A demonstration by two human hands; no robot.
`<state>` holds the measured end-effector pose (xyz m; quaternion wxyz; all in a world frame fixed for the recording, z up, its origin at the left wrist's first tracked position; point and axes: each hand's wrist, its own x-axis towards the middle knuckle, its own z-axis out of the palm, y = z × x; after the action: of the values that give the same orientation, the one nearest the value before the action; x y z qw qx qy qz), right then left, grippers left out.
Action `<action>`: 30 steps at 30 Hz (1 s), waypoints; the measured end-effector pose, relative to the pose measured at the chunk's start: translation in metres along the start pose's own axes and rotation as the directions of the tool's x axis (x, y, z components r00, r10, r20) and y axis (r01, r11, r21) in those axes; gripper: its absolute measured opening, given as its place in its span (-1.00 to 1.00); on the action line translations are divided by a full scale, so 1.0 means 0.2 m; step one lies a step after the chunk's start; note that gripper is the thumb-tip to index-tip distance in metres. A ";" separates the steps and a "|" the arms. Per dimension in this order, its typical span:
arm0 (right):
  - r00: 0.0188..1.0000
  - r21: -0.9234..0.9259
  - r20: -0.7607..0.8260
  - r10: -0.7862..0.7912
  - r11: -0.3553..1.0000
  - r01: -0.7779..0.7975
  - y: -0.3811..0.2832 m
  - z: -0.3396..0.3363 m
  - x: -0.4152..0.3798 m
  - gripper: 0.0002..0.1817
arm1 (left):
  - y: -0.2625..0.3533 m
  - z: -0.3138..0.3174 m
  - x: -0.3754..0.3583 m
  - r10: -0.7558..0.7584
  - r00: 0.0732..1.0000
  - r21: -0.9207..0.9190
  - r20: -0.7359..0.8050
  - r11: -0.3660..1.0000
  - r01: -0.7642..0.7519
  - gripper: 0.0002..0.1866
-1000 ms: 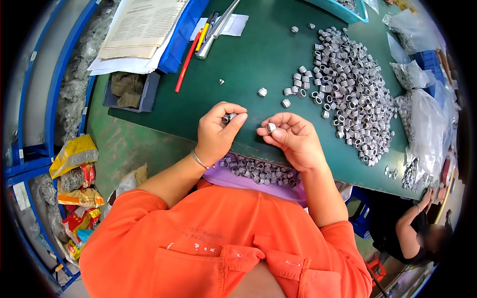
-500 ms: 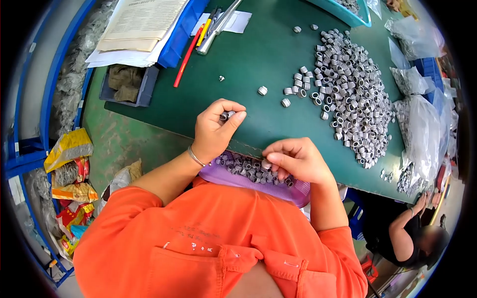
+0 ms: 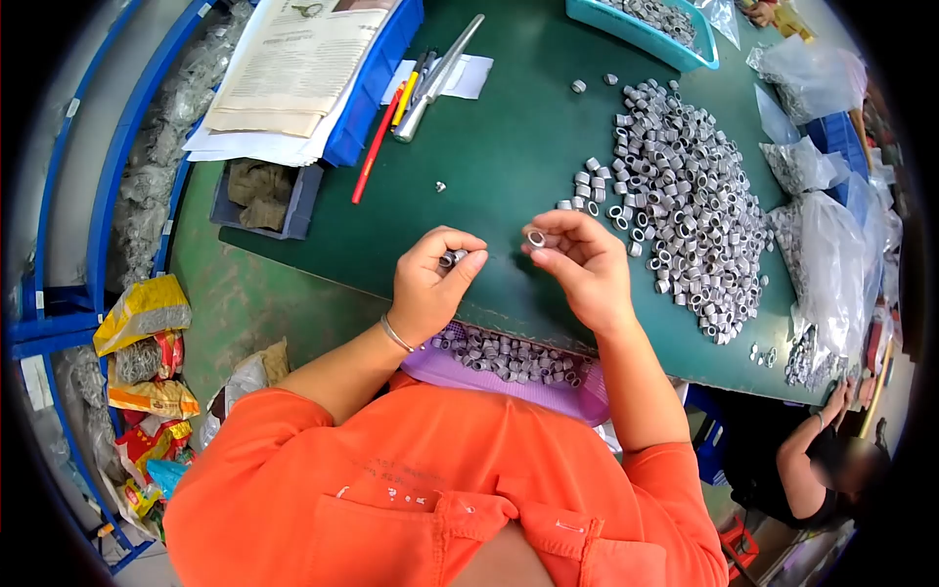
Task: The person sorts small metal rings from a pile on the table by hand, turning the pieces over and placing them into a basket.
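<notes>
My left hand (image 3: 435, 279) is closed round small grey metal rings (image 3: 452, 258) above the table's front edge. To its right, my right hand (image 3: 580, 262) pinches one metal ring (image 3: 536, 238) between thumb and fingers over the green table (image 3: 489, 147). A large pile of metal rings (image 3: 685, 196) lies to the right of my right hand, with a few loose ones at its left side. Below my hands, a purple basket (image 3: 460, 377) in front of my body holds several more rings, partly under the table edge.
At the back left are a blue tray with papers (image 3: 293, 73), pens (image 3: 380, 142), a metal rod (image 3: 440, 78) and a grey bin with cloth (image 3: 298, 210). A turquoise basket (image 3: 626, 27) and plastic bags (image 3: 831, 254) stand right. A co-worker (image 3: 807, 460) sits at lower right.
My right hand has moved up from the purple basket to above the table, holding a ring. My left hand remains closed round its rings. The view has shifted slightly.
</notes>
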<state>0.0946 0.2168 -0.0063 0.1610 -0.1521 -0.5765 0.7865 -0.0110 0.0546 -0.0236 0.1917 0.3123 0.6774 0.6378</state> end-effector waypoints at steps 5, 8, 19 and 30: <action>1.000 0.207 -0.011 0.010 0.978 -0.008 -0.02 -0.04 -0.12 -0.65 | -0.01 0.00 0.00 -0.026 0.999 -0.024 -0.021 0.999 0.026 -0.94; 1.000 0.256 -0.016 -0.011 0.967 0.014 -0.01 -0.03 -0.16 -0.67 | -0.01 0.00 -0.01 -0.047 0.999 -0.033 -0.014 0.998 0.047 -0.94; 0.898 -0.813 0.263 -0.353 0.420 0.404 -0.07 -0.05 -0.11 -0.73 | -0.01 0.00 -0.01 -0.030 0.999 -0.002 0.015 1.000 0.030 -0.94; 0.960 0.225 -0.140 0.244 0.952 -0.210 -0.04 -0.11 -0.10 -0.85 | 0.00 0.01 -0.01 0.005 1.000 0.035 0.014 0.999 -0.005 -0.93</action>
<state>0.1229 0.2292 -0.0044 0.1317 -0.2649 -0.4544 0.8402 -0.0089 0.0543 -0.0240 0.1891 0.3217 0.6863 0.6243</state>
